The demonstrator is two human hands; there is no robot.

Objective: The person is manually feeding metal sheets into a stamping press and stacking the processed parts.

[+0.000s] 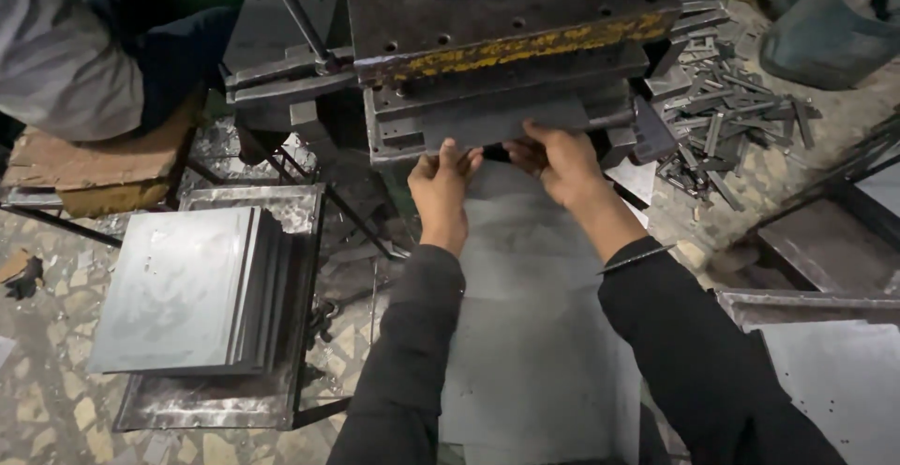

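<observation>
Grimy workshop floor, scrap metal strips (727, 118) piled right of a heavy steel press (506, 62). Long grey sheet-metal plate (544, 334) runs straight away from the person, far edge in the press slot. Left hand (442, 188) and right hand (555, 160) both pinch that far edge, right slightly further forward. Plate flat, dull, lightly scuffed. Stack of similar grey plates (187, 287) lies left.
</observation>
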